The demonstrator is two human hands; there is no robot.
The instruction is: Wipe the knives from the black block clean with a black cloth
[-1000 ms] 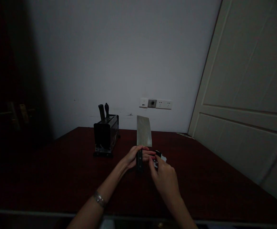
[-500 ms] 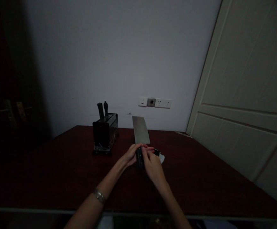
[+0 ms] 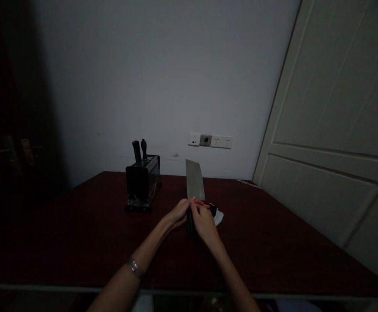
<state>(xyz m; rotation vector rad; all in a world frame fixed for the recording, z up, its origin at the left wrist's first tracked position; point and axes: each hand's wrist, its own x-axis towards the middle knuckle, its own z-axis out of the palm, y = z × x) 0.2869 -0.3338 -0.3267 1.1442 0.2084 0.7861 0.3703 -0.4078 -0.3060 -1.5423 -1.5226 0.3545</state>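
A cleaver (image 3: 194, 180) with a broad grey blade and a black riveted handle is held above the table, its blade pointing away from me toward the wall. My left hand (image 3: 179, 213) grips the handle from the left side, near where it meets the blade. From the right, my right hand (image 3: 204, 220) presses its fingers on the same handle, its thumb and fingertips meeting the left hand. Part of the handle is covered by both hands. Just beyond my right hand lies a white and black item (image 3: 219, 216), partly hidden, whose kind I cannot make out.
A black knife block (image 3: 142, 182) with two black handles (image 3: 140, 150) sticking up stands left of my hands on the dark red table (image 3: 257, 242). Sockets (image 3: 210, 140) are on the wall behind. A pale door (image 3: 332, 130) borders the right.
The cleaver's blade has turned about its length and looks narrower, its near left edge shifted right. My right hand has moved slightly left over the handle.
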